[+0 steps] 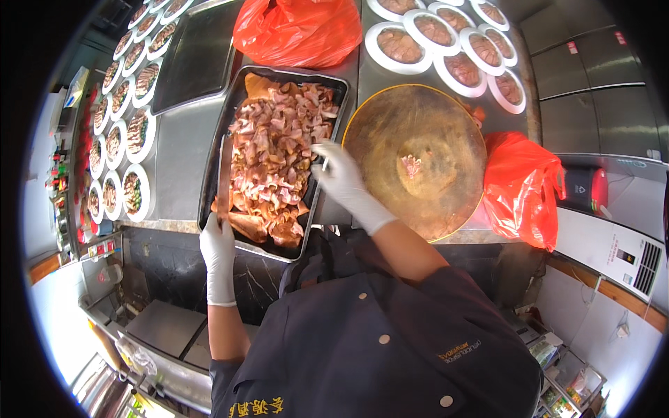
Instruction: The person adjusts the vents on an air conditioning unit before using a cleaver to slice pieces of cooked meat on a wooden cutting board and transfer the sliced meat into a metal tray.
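My left hand [218,256], in a white glove, is at the lower left corner of a dark metal tray [342,99]. Its fingers are closed on the lower end of a long flat knife [225,172], whose blade points away from me along the tray's left side. Sliced cooked meat [272,136] is heaped in the tray, with larger brown pieces [248,225] at the near end. My right hand [339,183], also gloved, hovers by the tray's right rim, fingers bent and apart, fingertips near the heap. No held thing shows there.
Right of the tray lies a round wooden chopping board [376,136] with a small meat scrap [411,165]. Red plastic bags [298,31] [522,188] stand behind the tray and right of the board. Plates of meat [400,47] [137,130] cover both far sides.
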The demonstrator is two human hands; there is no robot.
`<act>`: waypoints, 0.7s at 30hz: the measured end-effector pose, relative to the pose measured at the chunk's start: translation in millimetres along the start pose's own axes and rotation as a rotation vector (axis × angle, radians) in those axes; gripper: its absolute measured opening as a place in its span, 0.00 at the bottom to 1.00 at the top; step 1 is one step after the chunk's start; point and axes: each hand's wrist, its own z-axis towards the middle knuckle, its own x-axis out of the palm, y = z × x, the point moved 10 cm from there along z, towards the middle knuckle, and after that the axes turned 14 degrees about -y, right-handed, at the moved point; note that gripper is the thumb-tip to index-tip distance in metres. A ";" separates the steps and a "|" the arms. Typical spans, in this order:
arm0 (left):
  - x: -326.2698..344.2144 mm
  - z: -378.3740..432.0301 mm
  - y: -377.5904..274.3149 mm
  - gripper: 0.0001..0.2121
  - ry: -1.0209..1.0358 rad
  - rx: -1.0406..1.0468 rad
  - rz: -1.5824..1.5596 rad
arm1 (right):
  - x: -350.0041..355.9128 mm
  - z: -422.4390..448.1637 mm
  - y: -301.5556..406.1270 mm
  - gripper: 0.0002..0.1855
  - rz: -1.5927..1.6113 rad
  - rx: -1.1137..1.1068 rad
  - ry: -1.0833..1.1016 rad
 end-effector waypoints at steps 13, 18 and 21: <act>35.0 -56.2 87.0 0.04 0.072 -0.705 -0.790 | -200.7 -9.5 -179.5 0.22 -0.372 0.458 -0.027; 17.5 -80.2 116.5 0.04 -0.051 -0.788 -0.891 | -163.1 -3.6 -118.0 0.13 -0.915 0.238 0.205; 12.4 -90.4 124.6 0.03 -0.079 -0.817 -0.909 | -147.2 -5.2 -52.4 0.10 -0.922 -0.712 0.092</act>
